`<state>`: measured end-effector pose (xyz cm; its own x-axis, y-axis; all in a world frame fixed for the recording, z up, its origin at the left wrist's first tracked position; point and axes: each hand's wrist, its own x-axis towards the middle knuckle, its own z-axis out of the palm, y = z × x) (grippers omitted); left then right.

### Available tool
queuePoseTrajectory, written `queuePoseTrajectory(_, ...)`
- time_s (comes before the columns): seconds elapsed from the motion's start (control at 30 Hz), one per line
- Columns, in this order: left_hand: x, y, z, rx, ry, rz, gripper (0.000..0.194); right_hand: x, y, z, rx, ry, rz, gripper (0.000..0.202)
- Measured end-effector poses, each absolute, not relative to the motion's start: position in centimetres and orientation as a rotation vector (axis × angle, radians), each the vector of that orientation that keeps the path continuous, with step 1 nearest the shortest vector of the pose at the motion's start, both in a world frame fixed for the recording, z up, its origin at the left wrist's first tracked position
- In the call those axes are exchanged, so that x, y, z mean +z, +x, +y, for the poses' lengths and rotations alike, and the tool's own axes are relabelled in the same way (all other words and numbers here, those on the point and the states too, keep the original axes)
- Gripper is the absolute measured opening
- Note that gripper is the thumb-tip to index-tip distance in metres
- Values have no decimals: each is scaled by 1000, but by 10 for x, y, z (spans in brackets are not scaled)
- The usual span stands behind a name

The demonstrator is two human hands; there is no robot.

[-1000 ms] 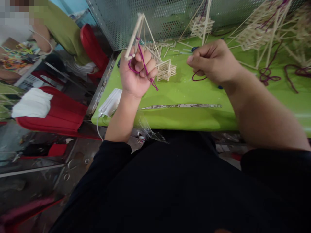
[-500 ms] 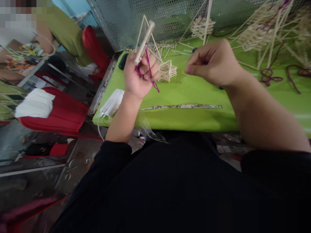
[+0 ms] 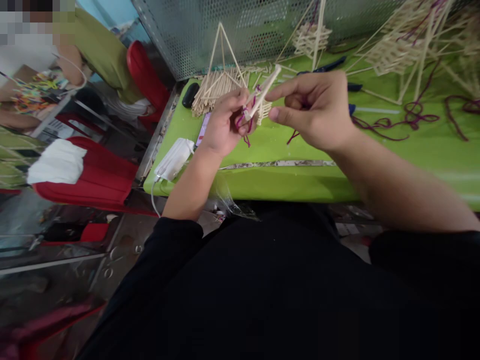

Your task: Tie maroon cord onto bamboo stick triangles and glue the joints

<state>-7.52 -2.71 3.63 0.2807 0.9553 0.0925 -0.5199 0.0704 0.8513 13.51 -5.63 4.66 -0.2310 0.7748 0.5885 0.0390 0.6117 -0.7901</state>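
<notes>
My left hand (image 3: pixel 227 120) is closed around a short bundle of pale wooden sticks (image 3: pixel 264 92), which tilts up to the right. Purple yarn (image 3: pixel 245 141) is looped about the bundle's lower end and hangs below my fingers. My right hand (image 3: pixel 315 107) is just right of the bundle, its thumb and forefinger reaching to the sticks. More purple yarn shows in its curled fingers, and a tail dangles beneath the palm. Behind the bundle, a small stacked-stick piece (image 3: pixel 264 114) is partly hidden. A pile of loose sticks (image 3: pixel 215 90) lies beyond my left hand.
A stick frame (image 3: pixel 221 40) rises behind the pile. Stacked-stick pieces (image 3: pixel 397 47) stand at the right near tangled yarn (image 3: pixel 416 117). A phone (image 3: pixel 203 129), white mask (image 3: pixel 174 159) and patterned strip (image 3: pixel 288 163) lie on the green table (image 3: pixel 270 185). Red chairs (image 3: pixel 86 175) and people are leftward.
My left hand has turned, bringing the stick bundle right and lower. My right hand has shifted slightly left to meet it, with yarn now showing in its fingers. The phone has come into view.
</notes>
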Motion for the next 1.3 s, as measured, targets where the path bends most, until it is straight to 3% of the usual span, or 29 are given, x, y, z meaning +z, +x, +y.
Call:
queuePoseTrajectory(0.23,35,-74,-32,1178,972,709,52,41,119,-63,824,-695,-1576,36)
queuePoseTrajectory(0.5,40,-77,-27,1235,936,597,56,46,126,-49,876,-590,-1363,37)
queuePoseTrajectory(0.73,50,-85,-25,1340,789,461,52,53,165,-19,658,-819,-1204,49)
queuePoseTrajectory(0.93,54,-84,-29,1351,807,507,53,52,177,8,412,-633,-1039,71)
queuePoseTrajectory(1.07,50,-84,-27,1333,803,505,54,55,164,-4,359,-614,-1220,63)
queuePoseTrajectory(1.17,48,-84,-25,1242,826,440,57,54,153,-21,478,-553,-1312,48)
queuePoseTrajectory(1.3,44,-83,-26,1160,889,389,55,46,140,-39,606,-573,-1439,42)
